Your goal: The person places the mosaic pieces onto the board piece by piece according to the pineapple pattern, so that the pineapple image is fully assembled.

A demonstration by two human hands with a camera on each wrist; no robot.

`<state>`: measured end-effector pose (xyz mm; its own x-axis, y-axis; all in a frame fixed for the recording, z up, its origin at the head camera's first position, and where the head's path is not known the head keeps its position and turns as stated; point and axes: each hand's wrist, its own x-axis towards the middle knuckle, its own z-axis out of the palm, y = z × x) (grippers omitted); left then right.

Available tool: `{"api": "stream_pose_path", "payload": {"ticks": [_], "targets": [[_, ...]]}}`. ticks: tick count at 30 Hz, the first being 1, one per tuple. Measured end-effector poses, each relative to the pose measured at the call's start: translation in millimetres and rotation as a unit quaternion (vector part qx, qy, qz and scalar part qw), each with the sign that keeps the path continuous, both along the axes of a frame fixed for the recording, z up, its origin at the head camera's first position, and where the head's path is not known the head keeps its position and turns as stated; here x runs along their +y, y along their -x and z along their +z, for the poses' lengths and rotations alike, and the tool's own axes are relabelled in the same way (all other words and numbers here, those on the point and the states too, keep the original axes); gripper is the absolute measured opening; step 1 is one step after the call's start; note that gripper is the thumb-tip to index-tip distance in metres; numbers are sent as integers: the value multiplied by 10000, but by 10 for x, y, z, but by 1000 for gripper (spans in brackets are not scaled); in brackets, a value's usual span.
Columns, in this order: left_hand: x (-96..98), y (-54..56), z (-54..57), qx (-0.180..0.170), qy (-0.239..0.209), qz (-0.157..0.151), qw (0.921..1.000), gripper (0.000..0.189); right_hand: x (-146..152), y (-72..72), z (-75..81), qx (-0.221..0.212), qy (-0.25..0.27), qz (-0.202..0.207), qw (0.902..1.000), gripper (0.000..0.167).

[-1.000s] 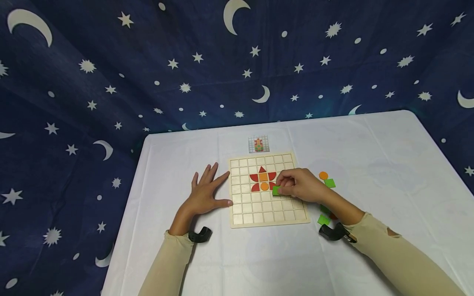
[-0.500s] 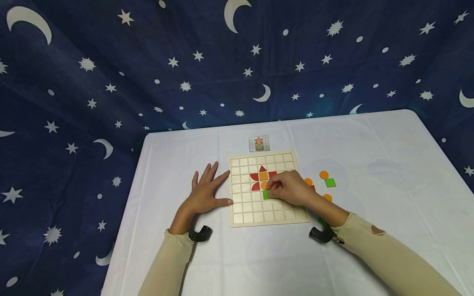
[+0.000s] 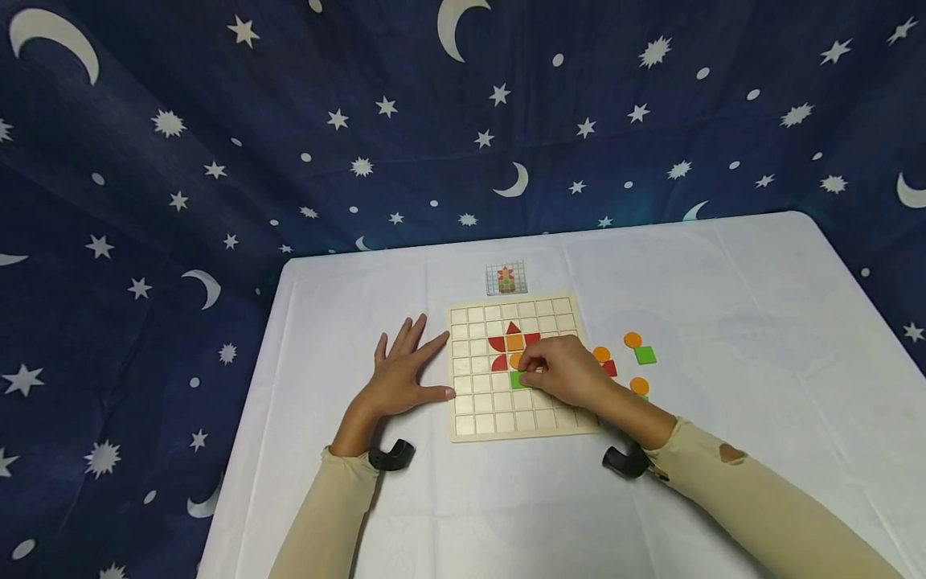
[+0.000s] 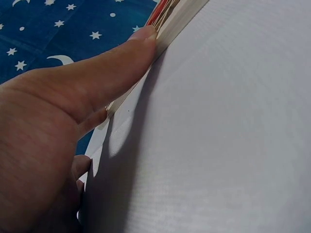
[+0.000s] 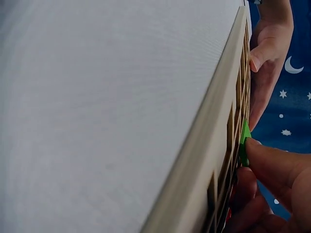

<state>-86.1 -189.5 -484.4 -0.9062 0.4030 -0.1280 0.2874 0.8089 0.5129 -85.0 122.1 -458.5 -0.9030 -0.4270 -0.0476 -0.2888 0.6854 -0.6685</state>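
A wooden grid board [image 3: 477, 406] lies on the white table. On it, red pieces [image 3: 497, 344] surround an orange square [image 3: 514, 342] and a partly covered orange circle [image 3: 515, 361]. My right hand [image 3: 566, 371] pinches a green square tile [image 3: 517, 380] just below that circle. In the right wrist view the tile [image 5: 244, 141] stands slightly tilted at the grid, held by thumb and finger. My left hand [image 3: 401, 379] lies spread beside the board, thumb and index fingertip at its left edge. The left wrist view shows the thumb [image 4: 121, 65] against the board's side.
A small pattern card [image 3: 506, 278] lies behind the board. Right of the board are loose pieces: orange circles [image 3: 633, 340], a green square [image 3: 645, 355] and a red piece [image 3: 611, 368]; my right forearm hides others. A dark blue star-print cloth [image 3: 434, 121] hangs behind the table.
My right hand has moved left across the board with the green tile, from the column right of the orange circle to just below it. The left hand has stayed in place.
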Motion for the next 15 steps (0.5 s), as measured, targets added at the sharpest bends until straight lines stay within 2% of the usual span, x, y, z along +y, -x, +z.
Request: {"api": "stream_pose_path", "payload": {"ticks": [8,15], "targets": [[8,8,5,-9,10,-12,10000,98,48,18,54,-148,-55,191,9997,9],[3,4,-13,19,21,5,10000,97,50,22,32,-217,-71,133,9996,10]]}}
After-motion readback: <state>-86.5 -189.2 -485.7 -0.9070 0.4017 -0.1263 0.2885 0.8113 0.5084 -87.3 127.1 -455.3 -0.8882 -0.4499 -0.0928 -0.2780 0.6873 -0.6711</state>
